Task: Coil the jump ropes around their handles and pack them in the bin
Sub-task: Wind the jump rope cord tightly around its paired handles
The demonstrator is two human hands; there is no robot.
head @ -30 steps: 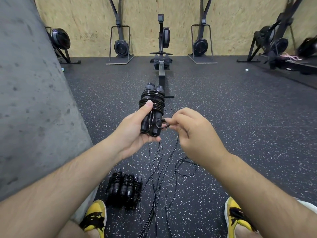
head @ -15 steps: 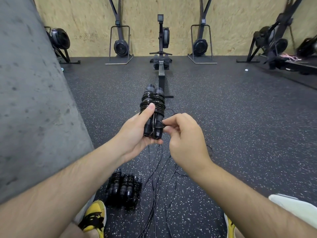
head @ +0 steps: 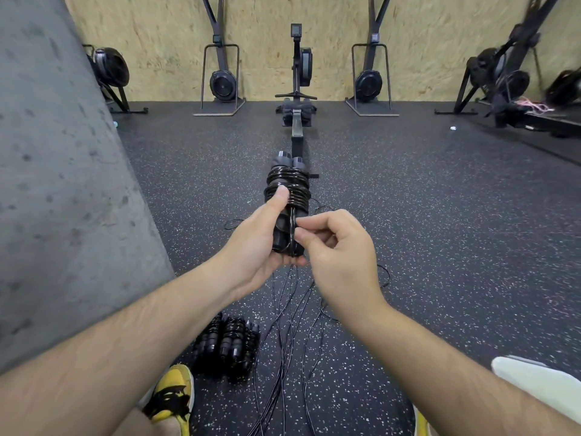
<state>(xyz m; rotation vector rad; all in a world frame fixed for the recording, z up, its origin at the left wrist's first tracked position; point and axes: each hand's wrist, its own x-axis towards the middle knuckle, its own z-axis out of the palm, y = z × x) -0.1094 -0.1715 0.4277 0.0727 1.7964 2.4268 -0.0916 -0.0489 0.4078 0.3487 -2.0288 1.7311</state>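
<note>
While the left hand [head: 251, 247] curls its fingers under a pair of jump-rope handles [head: 287, 169] and lays its thumb along their top, the thumb tip presses down on the wound coils. The right hand [head: 342, 256] sits just beside it, thumb and forefinger pinching a loop of cord [head: 293, 228] against the near half of the handles, with the other fingers curled in behind.

Held side by side, the two handles point straight away from the person. Their near ends rest in the left palm and their capped far ends aim at the rowing machine [head: 297, 89] beyond. The long axis runs along the line of sight, tipped a little upward. The coils cross that axis at a right angle and band the far half in tight rings.

These handles are matte black cylinders with dull grey end caps. By contrast the cord is thin, round and glossy, and it catches the light on each turn.

From under the hands, loose strands [head: 289, 325] of the same cord drop to the floor [head: 440, 231] and trail toward the person in long, slack lines between the feet. Left of them, a few wound bundles [head: 226, 344] lie close together, ribbed and shiny, near a yellow and black shoe [head: 173, 391].

Dark rubber covers the floor, flecked with white. At the left stands a grey concrete pillar [head: 63, 184], pitted and rough. A pale chipboard wall [head: 424, 42] closes the far side.
</note>
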